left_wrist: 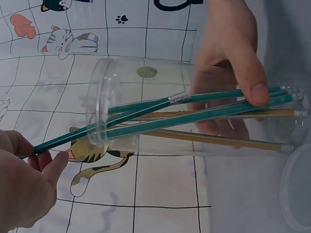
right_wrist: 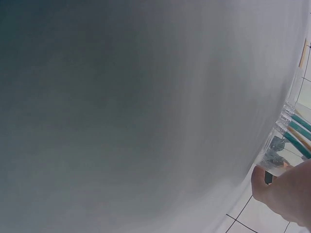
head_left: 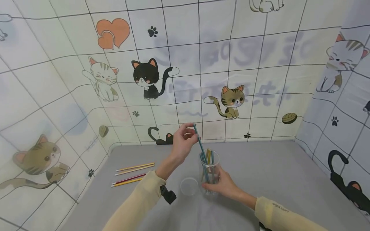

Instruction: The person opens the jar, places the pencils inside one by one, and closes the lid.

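My left hand (head_left: 181, 145) pinches a teal pencil (head_left: 199, 141) by its upper end, above a clear plastic jar (head_left: 217, 160). The pencil slants down through the jar's open mouth, its metal eraser ferrule (left_wrist: 178, 98) inside and short of the bottom. Around the jar's lower part, my right hand (head_left: 224, 185) holds it upright on the table. More teal pencils (left_wrist: 209, 115) and yellow pencils (left_wrist: 228, 141) stand in the jar, eraser ends down. In the right wrist view, only part of the right hand (right_wrist: 286, 194) and the jar's base show at the right edge.
A round clear lid (head_left: 189, 186) lies on the grey table (head_left: 260, 173), left of the jar. Farther left lie several pencils (head_left: 136, 167), yellow and dark red, partly behind the left forearm. A cat-print cloth (head_left: 185, 80) hangs behind the table and along its sides.
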### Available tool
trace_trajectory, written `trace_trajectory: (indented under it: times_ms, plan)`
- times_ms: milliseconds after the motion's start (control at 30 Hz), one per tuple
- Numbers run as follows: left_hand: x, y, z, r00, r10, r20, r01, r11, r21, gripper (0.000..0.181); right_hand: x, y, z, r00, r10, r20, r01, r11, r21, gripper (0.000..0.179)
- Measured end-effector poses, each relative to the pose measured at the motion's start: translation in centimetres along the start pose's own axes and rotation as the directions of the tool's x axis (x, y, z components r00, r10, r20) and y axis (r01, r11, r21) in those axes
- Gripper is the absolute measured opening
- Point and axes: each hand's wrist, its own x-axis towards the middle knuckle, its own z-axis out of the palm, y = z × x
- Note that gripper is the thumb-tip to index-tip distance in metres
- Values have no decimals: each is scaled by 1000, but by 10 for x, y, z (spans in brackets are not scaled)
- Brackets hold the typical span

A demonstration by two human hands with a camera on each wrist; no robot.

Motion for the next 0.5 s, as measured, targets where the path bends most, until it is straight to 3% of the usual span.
trace_trajectory:
  times_ms: [167,300,500]
  plan:
    - [-7,-13,0,1000,3,10,-4,991,132,27,1,0,1,1000,-26,5,26,1000,1,97]
    - [-14,-21,-3,998,-16,62,1,972,236,22,1,0,1,999,-34,10,34,999,6,96]
    - [-20,-29,-12,996,3,91,-29,957,288,22,1,0,0,1000,-11,9,11,1000,9,96]
